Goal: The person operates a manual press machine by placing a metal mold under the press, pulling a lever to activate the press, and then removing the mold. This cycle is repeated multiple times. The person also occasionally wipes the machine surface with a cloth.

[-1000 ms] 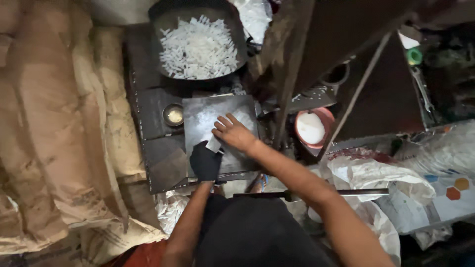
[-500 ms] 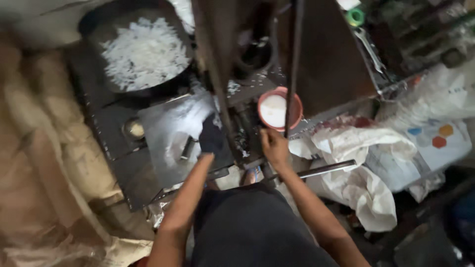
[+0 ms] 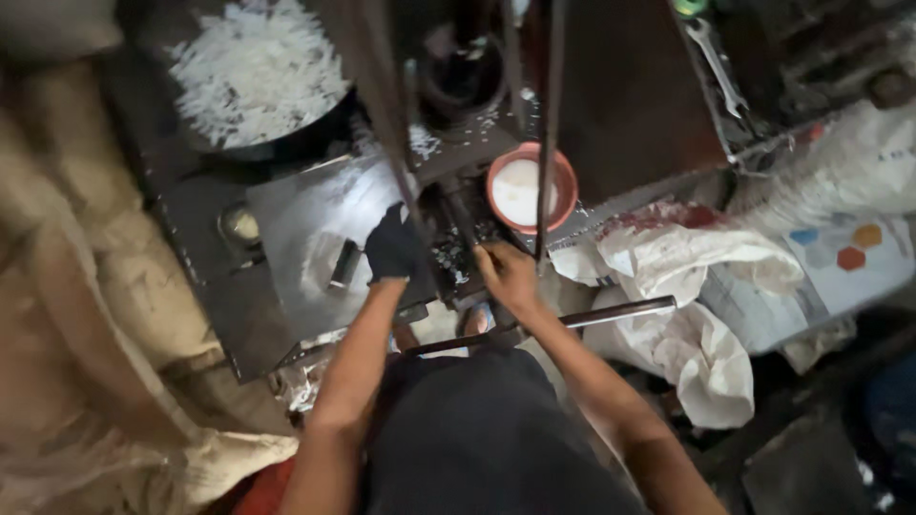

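Observation:
My left hand (image 3: 389, 246), in a black glove, rests on the right edge of a shiny metal plate (image 3: 305, 224), close to a small dark metal piece (image 3: 343, 264) lying on it. My bare right hand (image 3: 506, 275) reaches onto the dark machine base just below a red bowl (image 3: 563, 174) of white powder, beside a thin upright rod (image 3: 551, 114). Whether the right fingers grip anything is hidden. A dark pan (image 3: 258, 148) of white shredded strips sits at the upper left.
Tan sacks (image 3: 86, 315) line the left side. White bags (image 3: 706, 315) and a printed sack (image 3: 840, 257) lie to the right. A steel bar (image 3: 611, 313) runs low by my right forearm. Dark machine panels (image 3: 630, 95) rise at the top.
The view swung left and down. My right hand left the metal plate and moved right, to the machine base below the red bowl. The gloved left hand stayed at the plate's edge.

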